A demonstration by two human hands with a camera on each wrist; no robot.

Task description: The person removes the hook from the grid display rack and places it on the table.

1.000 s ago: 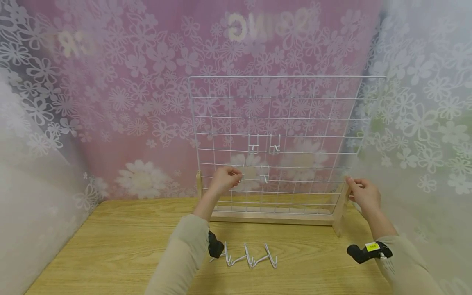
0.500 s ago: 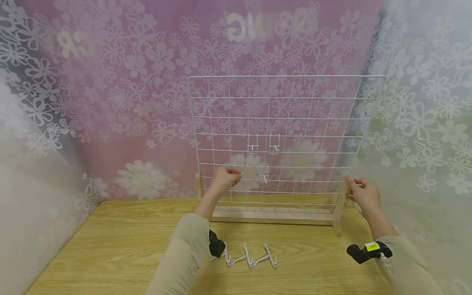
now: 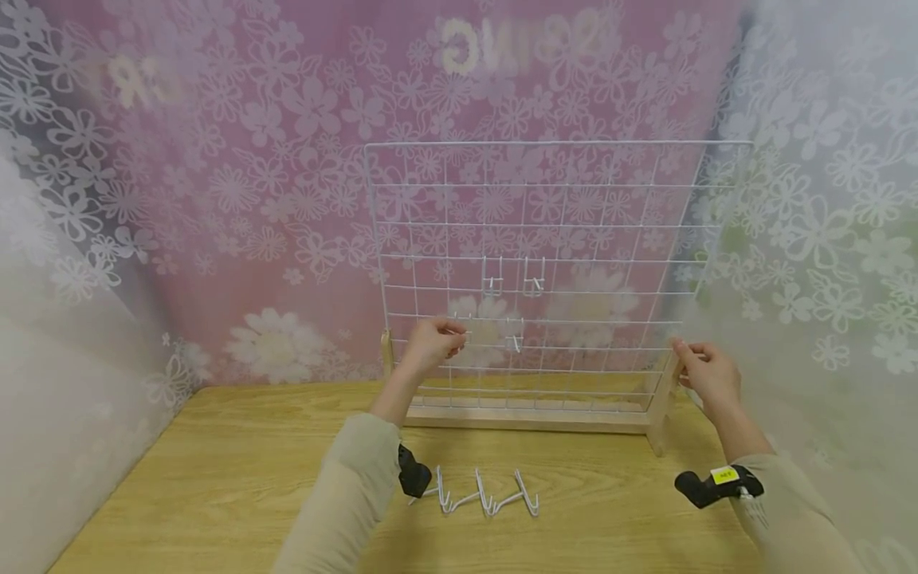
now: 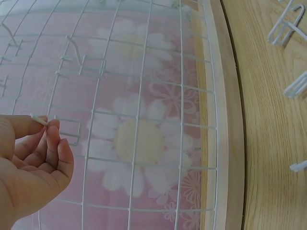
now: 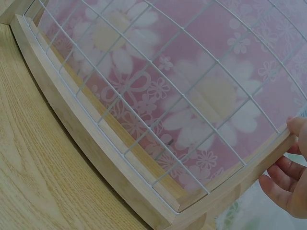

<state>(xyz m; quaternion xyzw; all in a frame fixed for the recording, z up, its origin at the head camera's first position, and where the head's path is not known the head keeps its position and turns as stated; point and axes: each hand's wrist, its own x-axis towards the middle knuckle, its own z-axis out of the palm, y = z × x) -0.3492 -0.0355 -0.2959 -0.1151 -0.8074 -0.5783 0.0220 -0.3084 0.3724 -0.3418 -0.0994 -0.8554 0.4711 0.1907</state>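
Observation:
A white wire grid panel (image 3: 559,143) stands upright in a wooden stand (image 3: 531,421). At the panel's lower left, my left hand (image 3: 433,348) pinches the prong of a white wire hook (image 4: 72,130) between thumb and fingertips; the hook's looped back lies at the grid. My right hand (image 3: 710,376) grips the top of the stand's right post (image 5: 268,155), thumb in front and fingers behind. Three more hooks hang on the grid: an upper left hook (image 3: 492,287), an upper right hook (image 3: 534,285) and a lower hook (image 3: 515,343).
Three loose white hooks (image 3: 483,493) lie in a row on the wood-grain table (image 3: 237,462), in front of the stand; the leftmost is close to the black left wrist camera (image 3: 413,472). A flowered curtain (image 3: 287,199) hangs behind and at both sides.
The head view has shifted very slightly, and my left hand sits a touch further left in it. Both hands keep their holds; the hooks on grid and table stay put.

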